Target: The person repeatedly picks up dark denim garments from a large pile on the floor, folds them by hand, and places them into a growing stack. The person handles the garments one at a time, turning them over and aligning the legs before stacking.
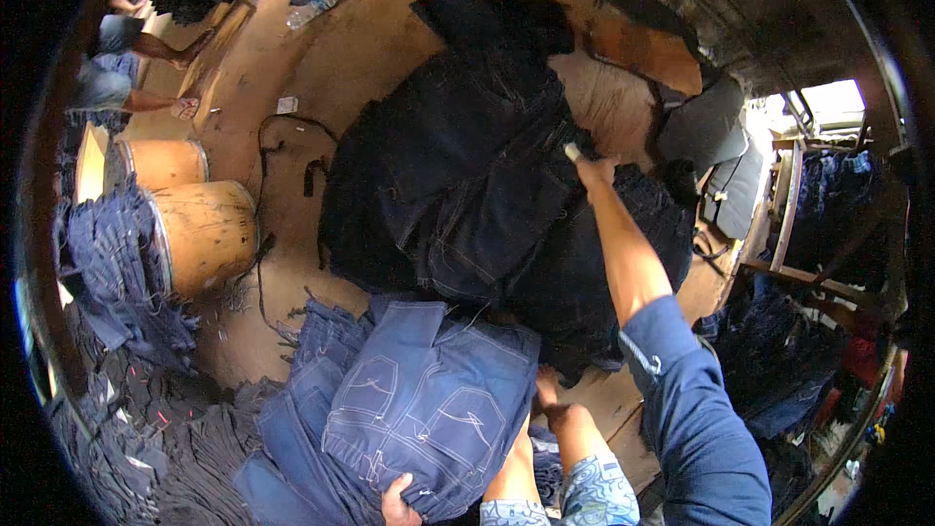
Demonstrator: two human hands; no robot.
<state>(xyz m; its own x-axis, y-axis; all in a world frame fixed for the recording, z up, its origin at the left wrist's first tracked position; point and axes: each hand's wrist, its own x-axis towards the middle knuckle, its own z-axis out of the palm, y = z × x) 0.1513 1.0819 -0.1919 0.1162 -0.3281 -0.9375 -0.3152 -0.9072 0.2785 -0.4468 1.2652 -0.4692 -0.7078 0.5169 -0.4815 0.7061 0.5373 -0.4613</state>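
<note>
Jeans (419,419), the blue ones, lie around seven o'clock; left hand (397,504) has its thumb over their edge, fingers hidden, can't tell the grip. Right hand (594,171)'s half-curled at two, by the dark heap (467,146), hold unclear. I'd steady the blues while reaching.

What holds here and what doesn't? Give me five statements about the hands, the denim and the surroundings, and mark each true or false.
1. The right hand reaches out to the dark denim pile. True.
2. The left hand touches the near edge of the blue jeans. True.
3. The blue jeans lie on the far side of the dark denim pile. False: they lie on its near side.
4. A clear plastic bottle lies on the floor. True.
5. The two brown drums stand to the right of the dark denim pile. False: both drums stand to its left.
</note>
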